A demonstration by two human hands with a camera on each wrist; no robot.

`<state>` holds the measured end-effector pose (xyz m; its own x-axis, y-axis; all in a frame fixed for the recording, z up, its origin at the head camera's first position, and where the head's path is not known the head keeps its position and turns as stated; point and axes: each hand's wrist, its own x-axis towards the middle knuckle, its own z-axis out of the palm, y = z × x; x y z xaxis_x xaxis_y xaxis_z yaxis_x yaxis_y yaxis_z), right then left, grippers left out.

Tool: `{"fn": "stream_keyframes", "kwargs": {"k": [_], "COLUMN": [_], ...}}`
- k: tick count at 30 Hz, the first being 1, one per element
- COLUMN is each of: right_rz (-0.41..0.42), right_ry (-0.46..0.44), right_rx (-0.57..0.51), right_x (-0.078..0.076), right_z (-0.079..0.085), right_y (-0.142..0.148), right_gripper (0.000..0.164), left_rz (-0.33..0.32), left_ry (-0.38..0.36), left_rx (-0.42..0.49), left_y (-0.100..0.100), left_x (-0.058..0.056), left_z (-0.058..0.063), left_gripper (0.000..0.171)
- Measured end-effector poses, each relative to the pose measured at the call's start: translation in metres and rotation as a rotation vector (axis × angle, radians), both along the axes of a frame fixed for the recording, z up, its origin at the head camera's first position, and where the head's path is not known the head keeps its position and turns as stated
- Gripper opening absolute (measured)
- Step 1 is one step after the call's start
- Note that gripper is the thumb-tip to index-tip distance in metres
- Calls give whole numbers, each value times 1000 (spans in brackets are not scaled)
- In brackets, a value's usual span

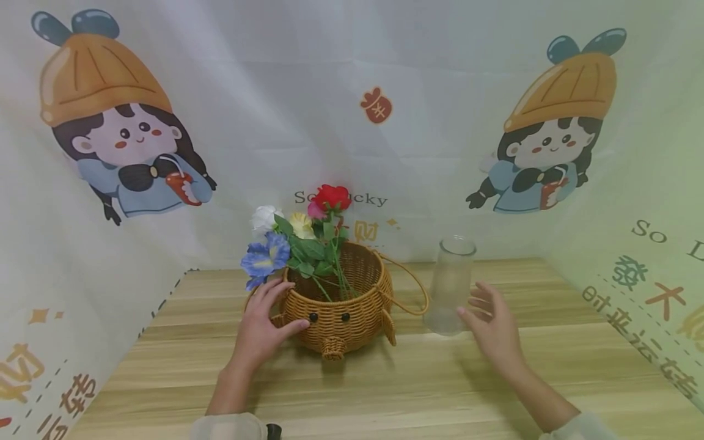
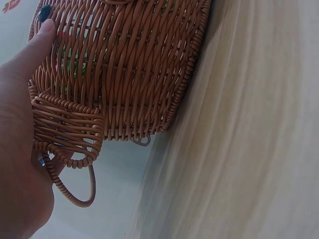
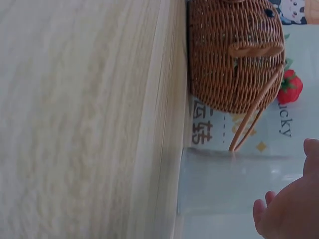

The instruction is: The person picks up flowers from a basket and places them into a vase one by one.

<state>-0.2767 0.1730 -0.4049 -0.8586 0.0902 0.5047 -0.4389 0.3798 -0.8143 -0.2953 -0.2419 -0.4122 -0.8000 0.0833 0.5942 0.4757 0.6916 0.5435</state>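
A brown wicker basket (image 1: 352, 324) with a pig's snout, black eyes and ears stands on the table. My left hand (image 1: 263, 324) grips its left side, thumb on the front near an eye and fingers at the rim; the left wrist view shows the basket's ear (image 2: 70, 127) against the palm. Artificial flowers lean out of the basket: a red flower (image 1: 332, 197), a white one (image 1: 266, 219), a yellow one (image 1: 301, 225) and a blue one (image 1: 266, 260). A clear glass vase (image 1: 451, 293) stands upright to the right. Beside it is my right hand (image 1: 495, 330), fingers loosely bent, holding nothing.
The basket's handle (image 1: 420, 287) hangs out to the right, close to the vase. Beneath everything is a wood-grain table (image 1: 385, 397). A printed white cloth (image 1: 286, 110) hangs behind the table and along both sides.
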Motion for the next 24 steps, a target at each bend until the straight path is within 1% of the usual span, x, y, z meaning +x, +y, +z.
{"fn": "stream_keyframes", "kwargs": {"k": [3, 5, 9, 13, 15, 20, 24], "right_rz": [13, 26, 69, 120, 126, 106, 111], "right_ry": [70, 113, 146, 147, 142, 121, 112], "right_rx": [-18, -12, 28, 52, 58, 84, 84], "right_x": [5, 5, 3, -4, -6, -11, -16], "right_z": [2, 3, 3, 3, 4, 6, 9], "right_y": [-9, -15, -25, -33, -37, -47, -55], "right_gripper": [56, 53, 51, 47, 47, 49, 50], "left_rz": [3, 5, 12, 15, 14, 4, 3], "left_ry": [5, 5, 4, 7, 9, 8, 7], "left_rx": [0, -1, -2, -3, 0, 13, 15], "left_y": [-1, -2, -3, -3, -3, -1, 0], "left_x": [0, 0, -1, -1, 0, 0, 0], "left_z": [0, 0, 0, -1, -1, -1, -2], "left_gripper": [75, 75, 75, 75, 75, 74, 75]}}
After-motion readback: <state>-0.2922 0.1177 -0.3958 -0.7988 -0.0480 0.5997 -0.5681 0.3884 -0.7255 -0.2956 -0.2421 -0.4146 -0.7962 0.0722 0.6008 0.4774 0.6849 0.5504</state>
